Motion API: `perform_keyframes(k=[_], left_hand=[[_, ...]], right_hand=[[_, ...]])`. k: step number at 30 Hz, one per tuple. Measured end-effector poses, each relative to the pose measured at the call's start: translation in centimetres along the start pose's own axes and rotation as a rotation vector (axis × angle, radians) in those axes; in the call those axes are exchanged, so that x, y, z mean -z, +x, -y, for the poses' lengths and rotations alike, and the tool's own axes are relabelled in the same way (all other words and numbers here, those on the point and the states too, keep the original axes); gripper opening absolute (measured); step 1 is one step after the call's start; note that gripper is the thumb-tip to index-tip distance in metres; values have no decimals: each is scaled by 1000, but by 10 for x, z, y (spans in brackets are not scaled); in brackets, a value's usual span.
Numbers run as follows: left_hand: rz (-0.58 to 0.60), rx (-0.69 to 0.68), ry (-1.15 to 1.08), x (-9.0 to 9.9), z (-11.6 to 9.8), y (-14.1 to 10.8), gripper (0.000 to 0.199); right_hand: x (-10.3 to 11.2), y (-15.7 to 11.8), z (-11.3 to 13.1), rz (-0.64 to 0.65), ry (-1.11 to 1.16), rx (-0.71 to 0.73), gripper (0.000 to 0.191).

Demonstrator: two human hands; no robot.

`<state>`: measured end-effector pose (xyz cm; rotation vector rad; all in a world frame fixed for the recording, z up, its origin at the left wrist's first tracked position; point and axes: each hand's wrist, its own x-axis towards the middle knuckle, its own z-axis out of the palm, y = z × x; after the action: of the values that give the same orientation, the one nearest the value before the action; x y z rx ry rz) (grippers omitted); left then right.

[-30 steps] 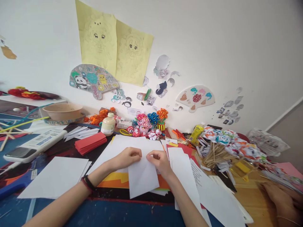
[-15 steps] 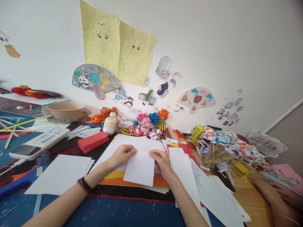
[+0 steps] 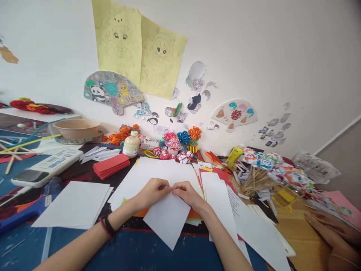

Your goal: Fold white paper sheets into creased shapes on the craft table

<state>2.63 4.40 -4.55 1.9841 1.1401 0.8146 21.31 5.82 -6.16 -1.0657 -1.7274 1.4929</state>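
A small white square of paper (image 3: 168,222) hangs corner-down in front of me, tilted like a diamond. My left hand (image 3: 154,192) pinches it near the top corner, thumb and fingers together. My right hand (image 3: 186,194) grips the same corner, its fingertips nearly touching those of the left. Behind the hands lies a stack of large white sheets (image 3: 166,169), with orange and green edges showing underneath. To the left of my left forearm rests a pile of white paper squares (image 3: 72,205).
Left are red paper strips (image 3: 111,166), a glue bottle (image 3: 131,145), a white device (image 3: 47,167) and a blue-handled tool (image 3: 25,218). Right are long white sheets (image 3: 220,199) and a bundle of sticks (image 3: 256,181). Another person's hands (image 3: 329,226) rest at the far right.
The paper has turned from lying square to a diamond with one corner down. My hands have come together at its top corner, from being apart at two corners.
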Motion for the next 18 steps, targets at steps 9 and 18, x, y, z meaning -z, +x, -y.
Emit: perform_keyframes(k=[9,18], left_hand=[[-117,36,-102,36,18,5,30],[-396,140,-273,90,49,3,37]], right_hand=[[14,2,-4,-14,22,12,15],[22,3,0,-70,104,84,30]])
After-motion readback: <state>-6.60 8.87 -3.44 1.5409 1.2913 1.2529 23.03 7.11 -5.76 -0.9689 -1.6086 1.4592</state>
